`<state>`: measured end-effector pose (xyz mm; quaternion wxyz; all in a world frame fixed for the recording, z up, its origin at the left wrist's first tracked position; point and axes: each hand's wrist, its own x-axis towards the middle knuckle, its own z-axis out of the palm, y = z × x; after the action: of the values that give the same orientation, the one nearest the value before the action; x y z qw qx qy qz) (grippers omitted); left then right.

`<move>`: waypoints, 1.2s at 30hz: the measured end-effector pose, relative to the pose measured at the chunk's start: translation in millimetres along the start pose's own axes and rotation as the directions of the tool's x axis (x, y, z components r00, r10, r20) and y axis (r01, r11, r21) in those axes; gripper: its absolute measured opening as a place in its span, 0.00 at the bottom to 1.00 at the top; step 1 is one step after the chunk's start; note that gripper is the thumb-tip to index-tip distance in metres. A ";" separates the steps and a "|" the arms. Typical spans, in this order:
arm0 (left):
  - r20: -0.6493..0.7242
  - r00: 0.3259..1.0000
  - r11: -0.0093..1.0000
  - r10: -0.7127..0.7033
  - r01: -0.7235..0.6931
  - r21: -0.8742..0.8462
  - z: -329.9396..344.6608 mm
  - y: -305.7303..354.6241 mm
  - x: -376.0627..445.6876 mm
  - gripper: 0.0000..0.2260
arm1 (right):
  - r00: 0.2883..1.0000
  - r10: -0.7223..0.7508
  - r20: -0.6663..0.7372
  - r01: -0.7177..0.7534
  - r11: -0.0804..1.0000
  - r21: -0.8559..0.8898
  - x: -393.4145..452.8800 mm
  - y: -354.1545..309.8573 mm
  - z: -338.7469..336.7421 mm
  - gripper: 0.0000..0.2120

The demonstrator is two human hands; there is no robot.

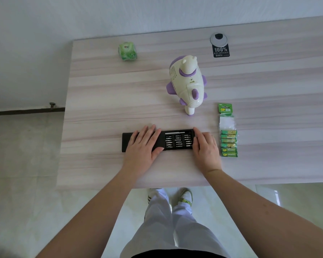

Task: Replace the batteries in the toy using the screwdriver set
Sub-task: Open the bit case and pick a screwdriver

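A black screwdriver set (177,140) lies near the table's front edge, its tray slid partly out so rows of bits and a silver driver handle show. My left hand (144,146) rests flat on the black sleeve at the left end. My right hand (205,146) grips the tray's right end. Farther back lies the cream and purple toy (188,82) on its side, a screw hole visible on its body. To the right of the set sits a green pack of several batteries (229,142).
A green tissue pack (127,51) sits at the back left of the wooden table (104,101). A round cable grommet (219,38) and a black label (221,51) are at the back right. The table's left edge is near the sleeve.
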<state>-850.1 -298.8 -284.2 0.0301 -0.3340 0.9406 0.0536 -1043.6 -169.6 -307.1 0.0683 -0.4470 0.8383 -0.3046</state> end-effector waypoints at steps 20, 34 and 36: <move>0.012 1.000 1.000 -0.006 0.005 0.027 2.1 14.5 9.3 0.33 | 0.995 0.083 0.051 -0.085 0.995 0.049 1.6 -5.0 -4.4 0.18; -0.006 1.000 0.999 -0.004 0.004 0.034 -2.3 7.5 7.4 0.32 | 0.997 0.071 0.041 -0.073 0.997 0.040 1.3 -3.5 -3.7 0.18; -0.009 1.000 0.999 -0.005 0.005 0.034 -2.1 6.5 6.6 0.32 | 0.996 0.071 0.049 -0.073 0.996 0.042 1.3 -3.0 -3.4 0.18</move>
<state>-859.3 -298.1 -282.1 0.0318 -0.3362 0.9406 0.0360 -1043.5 -170.3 -302.4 0.1090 -0.4220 0.8453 -0.3092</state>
